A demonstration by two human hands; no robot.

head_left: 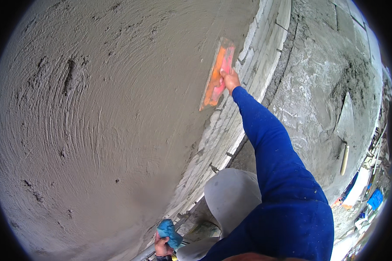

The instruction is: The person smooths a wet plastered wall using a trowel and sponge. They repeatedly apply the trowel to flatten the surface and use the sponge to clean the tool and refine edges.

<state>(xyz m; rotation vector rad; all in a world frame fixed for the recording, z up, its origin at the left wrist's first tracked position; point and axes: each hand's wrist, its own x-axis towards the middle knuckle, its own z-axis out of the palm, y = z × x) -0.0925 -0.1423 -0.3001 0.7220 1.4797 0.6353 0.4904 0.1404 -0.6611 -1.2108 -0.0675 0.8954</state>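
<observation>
1. One wet plaster surface [117,130] fills the left, leaving wide room left of the float; its right edge meets one bare pale strip [263,48].
2. One concrete slab [309,100] spreads beyond that strip.
3. One orange-and-pink float [217,73] is at the plaster's right edge, its handle inside the right hand [231,81], curled tightly around it.
4. One trowel [346,122] lies on the slab, well apart from both hands.
5. One crumpled blue bundle [170,232] sits in the left hand [162,247], bent around it.

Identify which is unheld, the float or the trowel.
The pointed trowel with the pale handle, lying on the grey surface at right. The orange-and-red float is gripped in the right hand.
</observation>
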